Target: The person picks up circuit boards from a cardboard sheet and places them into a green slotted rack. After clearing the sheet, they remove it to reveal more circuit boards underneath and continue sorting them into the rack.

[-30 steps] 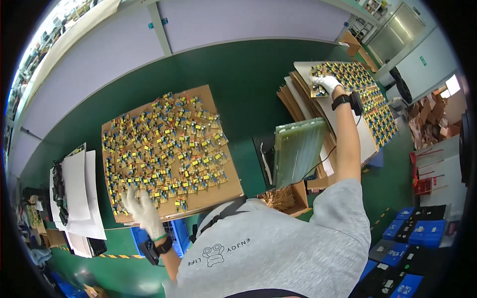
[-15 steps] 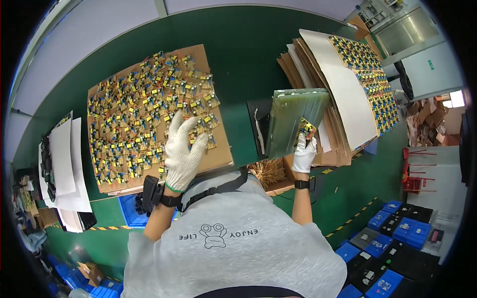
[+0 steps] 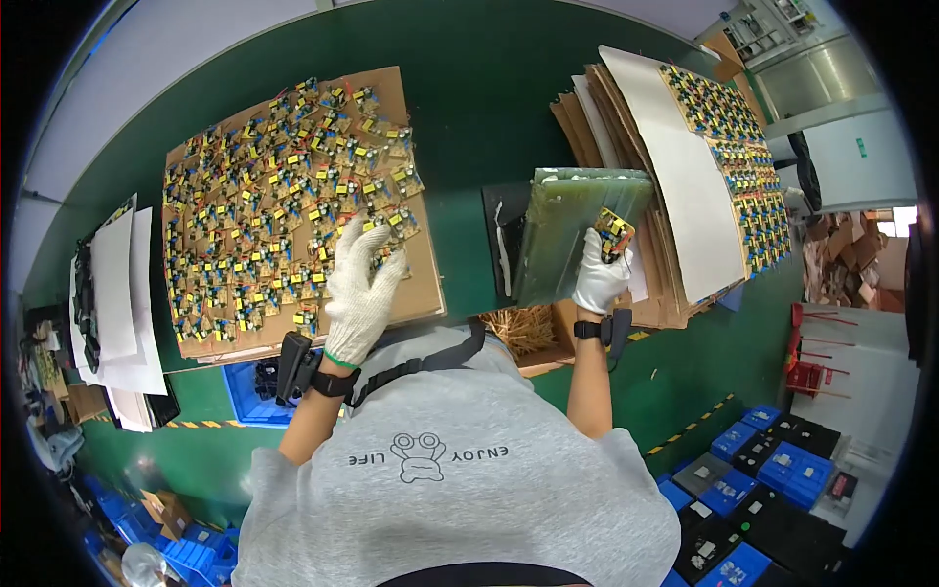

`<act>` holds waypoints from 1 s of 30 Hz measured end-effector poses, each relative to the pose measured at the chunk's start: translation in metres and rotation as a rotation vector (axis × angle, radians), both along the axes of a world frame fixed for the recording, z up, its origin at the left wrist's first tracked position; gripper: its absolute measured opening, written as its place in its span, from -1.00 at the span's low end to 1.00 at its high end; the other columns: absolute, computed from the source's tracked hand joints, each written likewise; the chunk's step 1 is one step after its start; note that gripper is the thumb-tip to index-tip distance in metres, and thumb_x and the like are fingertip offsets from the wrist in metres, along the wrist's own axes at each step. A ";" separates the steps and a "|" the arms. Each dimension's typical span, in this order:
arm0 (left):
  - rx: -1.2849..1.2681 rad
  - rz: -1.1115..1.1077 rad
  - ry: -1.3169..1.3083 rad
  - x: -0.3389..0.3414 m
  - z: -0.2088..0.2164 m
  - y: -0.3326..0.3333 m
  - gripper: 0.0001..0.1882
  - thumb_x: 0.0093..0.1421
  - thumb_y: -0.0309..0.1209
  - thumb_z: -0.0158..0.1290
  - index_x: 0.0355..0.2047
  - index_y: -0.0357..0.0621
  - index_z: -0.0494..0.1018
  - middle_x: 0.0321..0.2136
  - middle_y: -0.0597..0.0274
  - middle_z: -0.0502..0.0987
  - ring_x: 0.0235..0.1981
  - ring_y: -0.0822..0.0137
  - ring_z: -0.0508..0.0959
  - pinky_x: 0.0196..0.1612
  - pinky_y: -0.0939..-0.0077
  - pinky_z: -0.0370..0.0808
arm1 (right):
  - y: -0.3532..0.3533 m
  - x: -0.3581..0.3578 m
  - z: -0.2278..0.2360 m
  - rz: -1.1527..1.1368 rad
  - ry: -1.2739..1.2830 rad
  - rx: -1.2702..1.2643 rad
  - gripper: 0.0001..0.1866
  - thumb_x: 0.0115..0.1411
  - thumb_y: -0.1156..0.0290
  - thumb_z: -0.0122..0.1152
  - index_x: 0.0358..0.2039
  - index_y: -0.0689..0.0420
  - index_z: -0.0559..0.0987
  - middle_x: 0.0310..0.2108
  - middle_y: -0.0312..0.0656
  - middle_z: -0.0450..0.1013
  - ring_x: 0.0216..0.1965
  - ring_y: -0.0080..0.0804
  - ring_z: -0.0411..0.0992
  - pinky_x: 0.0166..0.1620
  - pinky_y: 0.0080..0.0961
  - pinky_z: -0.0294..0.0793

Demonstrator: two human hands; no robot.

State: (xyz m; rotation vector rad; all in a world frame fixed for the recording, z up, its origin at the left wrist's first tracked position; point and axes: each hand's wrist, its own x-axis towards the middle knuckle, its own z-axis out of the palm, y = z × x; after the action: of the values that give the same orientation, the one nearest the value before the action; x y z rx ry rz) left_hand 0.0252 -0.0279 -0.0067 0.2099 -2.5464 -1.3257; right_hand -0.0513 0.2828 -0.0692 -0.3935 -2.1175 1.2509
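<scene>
My left hand (image 3: 360,289), in a white knit glove, lies spread over the near right part of a brown cardboard sheet (image 3: 425,284) covered with several small yellow and blue circuit boards (image 3: 264,196). Its fingers are apart and touch the boards. My right hand (image 3: 599,274), also gloved, grips one small circuit board (image 3: 613,231) against the right edge of a green tilted plate (image 3: 567,230).
A stack of cardboard sheets (image 3: 606,117) with a white sheet (image 3: 675,166) and more small boards (image 3: 734,147) lies at the right. White papers (image 3: 117,293) lie at the left. A box of cut wire leads (image 3: 518,328) sits near my chest. Blue and black bins (image 3: 753,479) stand on the floor.
My right hand came back from the far stack of boards to the green plate, holding one small board. My left hand rose from the sheet's near edge onto the boards.
</scene>
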 end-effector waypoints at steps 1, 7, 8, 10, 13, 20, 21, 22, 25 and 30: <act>0.080 0.018 -0.043 0.003 0.002 0.001 -0.59 0.15 -0.32 0.11 -0.01 -0.23 0.41 0.18 -0.18 0.21 0.14 0.02 0.34 0.13 0.28 0.33 | -0.002 0.000 0.003 0.013 -0.004 -0.012 -0.57 -0.01 0.14 0.43 -0.35 0.25 0.51 -0.50 -0.22 0.54 -0.51 -0.51 0.45 -0.37 -0.52 0.43; 0.136 0.007 -0.089 0.003 -0.002 0.002 -0.60 0.15 -0.31 0.10 -0.03 -0.22 0.42 0.18 -0.16 0.21 0.13 0.02 0.34 0.13 0.26 0.33 | 0.011 -0.011 -0.001 0.059 -0.047 0.034 -0.50 0.03 0.11 0.38 -0.25 0.30 0.49 -0.50 -0.16 0.52 -0.50 -0.44 0.47 -0.39 -0.44 0.44; 0.094 -0.004 -0.072 0.003 -0.003 0.001 -0.61 0.15 -0.32 0.10 -0.03 -0.21 0.43 0.18 -0.16 0.21 0.12 0.01 0.35 0.13 0.25 0.32 | 0.008 -0.009 0.001 0.055 -0.033 0.051 -0.48 0.03 0.09 0.38 -0.23 0.30 0.49 -0.50 -0.15 0.52 -0.50 -0.42 0.47 -0.38 -0.43 0.44; 0.102 0.000 -0.057 0.001 -0.001 0.004 -0.61 0.15 -0.31 0.10 -0.03 -0.21 0.43 0.17 -0.16 0.23 0.11 -0.01 0.35 0.12 0.26 0.32 | 0.008 -0.005 0.002 0.029 -0.093 0.089 -0.50 0.10 0.08 0.29 -0.21 0.30 0.48 -0.49 -0.12 0.52 -0.48 -0.37 0.47 -0.36 -0.41 0.43; 0.180 0.011 -0.111 0.006 0.003 0.006 -0.58 0.14 -0.32 0.12 0.01 -0.17 0.40 0.14 -0.14 0.28 0.11 0.00 0.37 0.07 0.30 0.36 | 0.016 -0.005 -0.019 -0.007 -0.078 0.084 -0.59 0.29 0.11 0.01 -0.23 0.29 0.47 -0.53 -0.06 0.47 -0.51 -0.30 0.41 -0.38 -0.34 0.38; 0.661 -0.192 -0.284 0.008 0.029 0.009 -0.38 0.09 -0.42 0.16 0.17 -0.15 0.23 0.08 0.00 0.36 0.00 0.24 0.45 -0.03 0.45 0.45 | -0.008 0.037 0.027 0.547 -0.193 -0.192 -0.55 0.16 0.16 0.22 -0.16 0.32 0.42 -0.42 -0.21 0.46 -0.40 -0.51 0.40 -0.28 -0.53 0.42; 0.710 -0.271 -0.324 0.008 0.033 0.013 -0.32 0.07 -0.43 0.18 0.20 -0.14 0.19 0.06 0.02 0.38 -0.04 0.29 0.47 -0.05 0.47 0.47 | -0.026 0.037 0.047 0.673 -0.322 -0.166 -0.51 -0.01 0.23 0.39 -0.16 0.26 0.45 -0.49 -0.23 0.46 -0.49 -0.49 0.40 -0.39 -0.51 0.43; 0.758 -0.352 -0.362 0.007 0.035 0.017 -0.26 0.05 -0.44 0.20 0.23 -0.13 0.14 0.04 0.05 0.41 -0.07 0.33 0.48 -0.07 0.49 0.48 | -0.040 0.038 0.060 0.850 -0.244 0.025 -0.55 -0.11 0.37 0.45 -0.22 0.23 0.48 -0.51 -0.22 0.45 -0.52 -0.52 0.40 -0.38 -0.55 0.44; 0.594 -0.566 -0.509 -0.001 0.039 0.019 -0.34 0.11 -0.27 0.17 0.18 -0.18 0.22 -0.15 0.08 0.53 -0.27 0.40 0.54 -0.23 0.53 0.49 | -0.087 0.033 0.078 1.183 -0.233 0.384 -0.56 -0.21 0.22 0.50 -0.37 0.21 0.56 -0.53 -0.16 0.48 -0.55 -0.33 0.45 -0.38 -0.48 0.47; 0.433 -0.506 -0.347 0.022 0.037 -0.004 -0.52 0.17 -0.32 0.10 0.09 -0.22 0.37 -0.25 0.09 0.56 -0.19 0.35 0.54 -0.10 0.48 0.50 | -0.140 0.019 0.107 1.159 -0.016 0.373 -0.50 -0.39 0.30 0.40 -0.32 0.17 0.57 -0.48 -0.16 0.48 -0.47 -0.14 0.45 -0.33 -0.38 0.47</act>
State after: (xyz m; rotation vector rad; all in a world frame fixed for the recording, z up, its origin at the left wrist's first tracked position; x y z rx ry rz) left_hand 0.0470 -0.0319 0.0303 -0.1547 -2.6534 -2.2031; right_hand -0.0322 0.1425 0.0377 1.1400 -2.5628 1.3073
